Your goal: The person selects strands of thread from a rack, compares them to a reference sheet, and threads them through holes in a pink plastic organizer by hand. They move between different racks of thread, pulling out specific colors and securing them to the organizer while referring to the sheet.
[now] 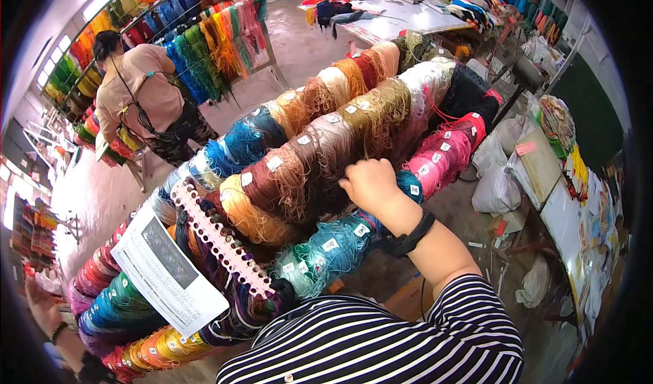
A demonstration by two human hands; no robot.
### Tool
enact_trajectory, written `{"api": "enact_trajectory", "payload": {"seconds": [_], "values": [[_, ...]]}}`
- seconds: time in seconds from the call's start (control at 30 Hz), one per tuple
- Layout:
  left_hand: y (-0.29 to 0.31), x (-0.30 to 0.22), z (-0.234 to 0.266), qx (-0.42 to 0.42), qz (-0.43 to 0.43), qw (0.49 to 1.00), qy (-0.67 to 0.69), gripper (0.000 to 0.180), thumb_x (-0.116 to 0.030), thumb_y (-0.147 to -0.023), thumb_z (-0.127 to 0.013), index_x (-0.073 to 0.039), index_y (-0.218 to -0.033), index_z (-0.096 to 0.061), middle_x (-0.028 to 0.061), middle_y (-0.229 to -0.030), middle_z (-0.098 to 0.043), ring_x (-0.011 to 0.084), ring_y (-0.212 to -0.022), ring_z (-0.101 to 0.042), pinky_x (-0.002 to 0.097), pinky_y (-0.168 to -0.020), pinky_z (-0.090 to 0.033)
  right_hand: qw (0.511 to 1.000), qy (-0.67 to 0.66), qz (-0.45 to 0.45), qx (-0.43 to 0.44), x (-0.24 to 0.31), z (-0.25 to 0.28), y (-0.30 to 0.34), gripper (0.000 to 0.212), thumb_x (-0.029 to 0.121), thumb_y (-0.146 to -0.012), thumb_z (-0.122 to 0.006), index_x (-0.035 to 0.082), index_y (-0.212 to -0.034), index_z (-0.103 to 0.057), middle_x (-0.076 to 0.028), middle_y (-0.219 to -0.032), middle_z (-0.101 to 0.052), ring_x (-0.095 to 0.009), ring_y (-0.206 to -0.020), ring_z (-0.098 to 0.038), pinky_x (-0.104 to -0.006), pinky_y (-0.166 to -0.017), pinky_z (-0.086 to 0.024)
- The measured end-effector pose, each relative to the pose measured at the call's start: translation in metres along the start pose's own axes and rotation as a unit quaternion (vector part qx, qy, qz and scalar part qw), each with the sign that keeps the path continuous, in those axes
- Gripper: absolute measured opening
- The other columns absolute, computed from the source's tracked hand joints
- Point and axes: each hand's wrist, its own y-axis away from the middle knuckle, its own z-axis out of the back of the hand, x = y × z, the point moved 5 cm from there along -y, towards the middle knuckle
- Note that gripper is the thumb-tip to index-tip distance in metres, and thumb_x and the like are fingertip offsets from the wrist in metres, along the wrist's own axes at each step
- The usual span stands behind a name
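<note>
Long rows of thread skeins (330, 139) stretch before me from lower left to upper right of the frame, running through blue, orange, brown, olive, white and pink. At upper left, more yarn (224, 37) hangs on a rack, with a co-worker (139, 88) standing beside it, back turned. A pale table (401, 18) bearing piled bundles sits at top centre. My striped top (388, 343) fills the bottom centre. Left of it, a white printed sheet (197, 309) lies tilted over the skeins, next to a pink strip (221, 238) edged with holes. My right hand (373, 183), just right of centre, bends its fingers in at the brown skeins, above the teal skein (326, 251); I cannot tell whether they grasp any strands. A blurred hand (42, 309) shows at the lower left edge; whether it is my left, and what it grips, I cannot tell. My black wristband (410, 238) is smaller, and smallest are the white labels (275, 163) dotting the skeins.
</note>
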Motion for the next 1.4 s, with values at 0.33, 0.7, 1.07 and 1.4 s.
{"api": "enact_trajectory", "payload": {"seconds": [0.33,0.7,1.07,1.4], "values": [[0.277,0.189,-0.362,0.335,0.398,0.854,0.022,0.013,-0.020,-0.095,-0.057,-0.010,-0.102,-0.061,-0.0005,-0.080,-0.064,0.0135,-0.073,-0.061,0.0227,-0.061,-0.044,0.939,-0.279,-0.011,-0.199,0.046,-0.004,-0.048,0.013,0.021,-0.082,-0.066,0.008,-0.084,-0.066,-0.013,-0.086,-0.067,-0.034,-0.081,-0.064,-0.0431,-0.071,-0.051],[0.356,0.257,-0.487,0.451,0.445,0.771,-0.074,0.016,-0.022,-0.094,-0.059,-0.009,-0.102,-0.065,-0.0085,-0.065,-0.044,0.0047,-0.057,-0.045,0.0192,-0.053,-0.038,0.621,-0.779,-0.089,0.009,0.029,-0.027,-0.034,0.013,0.011,-0.090,-0.062,-0.001,-0.095,-0.063,-0.002,-0.084,-0.066,-0.011,-0.076,-0.061,-0.0268,-0.069,-0.048],[0.361,0.297,-0.495,0.462,0.387,0.791,-0.108,0.028,-0.019,-0.099,-0.052,-0.004,-0.118,-0.064,-0.0068,-0.063,-0.046,0.0049,-0.053,-0.042,0.0196,-0.051,-0.036,0.867,-0.493,0.050,-0.051,0.045,-0.012,-0.013,0.019,0.016,-0.084,-0.067,0.003,-0.099,-0.070,-0.014,-0.088,-0.068,-0.022,-0.077,-0.066,-0.0321,-0.072,-0.051],[0.360,0.299,-0.488,0.462,0.385,0.791,-0.113,0.029,-0.019,-0.099,-0.051,-0.005,-0.121,-0.062,-0.0056,-0.064,-0.048,0.0059,-0.055,-0.045,0.0200,-0.055,-0.039,0.946,-0.227,-0.012,-0.233,0.043,-0.011,-0.039,0.013,0.015,-0.079,-0.070,0.006,-0.089,-0.068,-0.012,-0.079,-0.066,-0.029,-0.071,-0.065,-0.0368,-0.062,-0.051]]}}
